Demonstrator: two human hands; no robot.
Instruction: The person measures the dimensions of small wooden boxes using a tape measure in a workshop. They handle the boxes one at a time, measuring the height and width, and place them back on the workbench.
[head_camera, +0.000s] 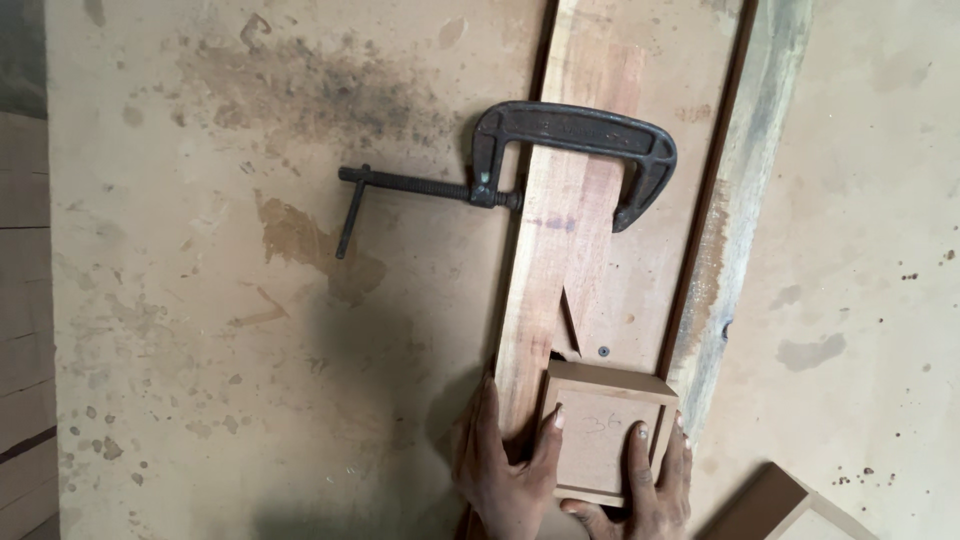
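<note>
Workbench top (200, 330): a pale, worn board with dark smudges above the clamp's screw handle and a brown stain just below it. The landmark is the iron C-clamp (560, 160), lying flat with its screw handle pointing left. A long wooden plank (555, 280) runs under the clamp's jaws and on below it, down to the near edge. Right of the plank, also under the clamp's frame, is a flat panel (640, 290), with a thin dark strip (700, 250) along its right edge and a grey weathered board (750, 200) beyond that. Well below the clamp, a small square wooden block (600, 440) sits on the panel's lower end, touching the plank. Far lower right of the clamp, a corner of another wooden piece (780, 510) shows.
</note>
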